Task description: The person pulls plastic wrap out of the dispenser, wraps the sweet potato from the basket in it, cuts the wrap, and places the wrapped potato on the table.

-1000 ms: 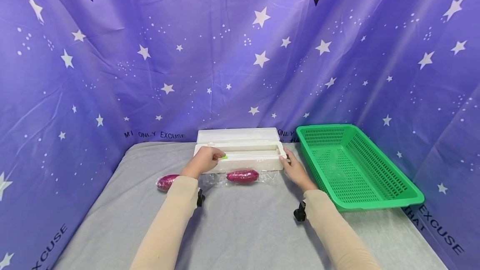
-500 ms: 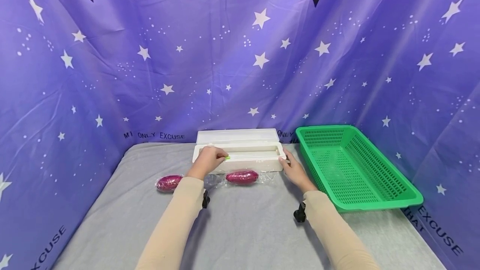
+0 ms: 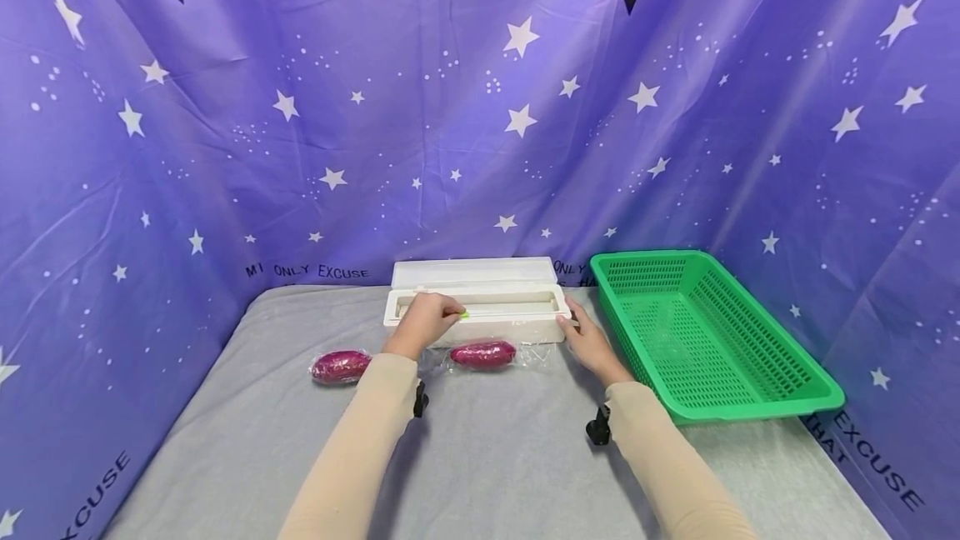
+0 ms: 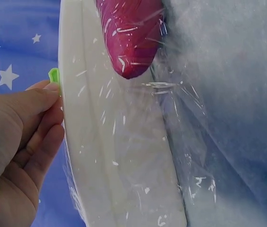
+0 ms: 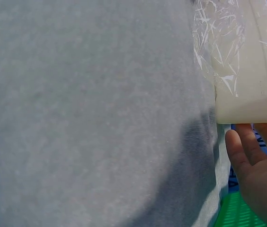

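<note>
A white cling film dispenser stands at the back of the table, its lid raised behind it. My left hand pinches the small green slide cutter on the dispenser's front upper edge, left of the middle. My right hand holds the dispenser's right end, thumb at the front corner and fingers against the end face. Clear cling film hangs down the front. In front lie two magenta, tapered, sweet-potato-like things, one at the middle and one further left, both wrapped in film.
A green perforated basket sits on the right, close to my right forearm. Grey cloth covers the table. A purple starry curtain surrounds the back and sides.
My left hand has slid a little to the right along the dispenser's edge with the green cutter. The right hand, dispenser and wrapped things have hardly moved.
</note>
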A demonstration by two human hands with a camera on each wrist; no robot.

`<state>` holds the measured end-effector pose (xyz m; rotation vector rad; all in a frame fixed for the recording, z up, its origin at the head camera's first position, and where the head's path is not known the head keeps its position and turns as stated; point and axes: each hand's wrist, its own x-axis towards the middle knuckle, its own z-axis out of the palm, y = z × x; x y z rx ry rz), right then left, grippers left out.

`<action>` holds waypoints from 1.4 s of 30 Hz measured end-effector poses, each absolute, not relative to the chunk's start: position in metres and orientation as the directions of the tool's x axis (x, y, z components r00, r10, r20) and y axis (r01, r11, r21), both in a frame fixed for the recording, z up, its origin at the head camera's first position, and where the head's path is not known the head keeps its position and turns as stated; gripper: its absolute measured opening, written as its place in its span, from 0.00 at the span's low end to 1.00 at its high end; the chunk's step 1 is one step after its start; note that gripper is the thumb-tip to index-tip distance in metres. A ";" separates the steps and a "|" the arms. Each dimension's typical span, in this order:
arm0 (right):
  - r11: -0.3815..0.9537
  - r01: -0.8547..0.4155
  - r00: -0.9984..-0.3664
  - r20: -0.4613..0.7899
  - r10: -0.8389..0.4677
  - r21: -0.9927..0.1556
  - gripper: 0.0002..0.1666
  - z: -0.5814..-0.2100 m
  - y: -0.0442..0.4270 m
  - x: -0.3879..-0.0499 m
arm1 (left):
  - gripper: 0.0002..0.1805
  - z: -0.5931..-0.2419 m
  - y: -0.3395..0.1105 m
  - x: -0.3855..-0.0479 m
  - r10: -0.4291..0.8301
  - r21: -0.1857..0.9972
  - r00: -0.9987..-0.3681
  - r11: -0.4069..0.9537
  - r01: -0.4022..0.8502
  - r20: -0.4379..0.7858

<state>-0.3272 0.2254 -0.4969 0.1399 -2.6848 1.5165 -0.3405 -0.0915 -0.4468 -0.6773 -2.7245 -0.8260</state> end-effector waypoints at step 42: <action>0.470 -0.103 -0.995 0.091 -0.049 -0.877 0.35 -0.501 0.226 -0.328 | 0.05 -0.444 -0.023 -0.351 0.455 0.389 -0.825 0.730 0.561 0.337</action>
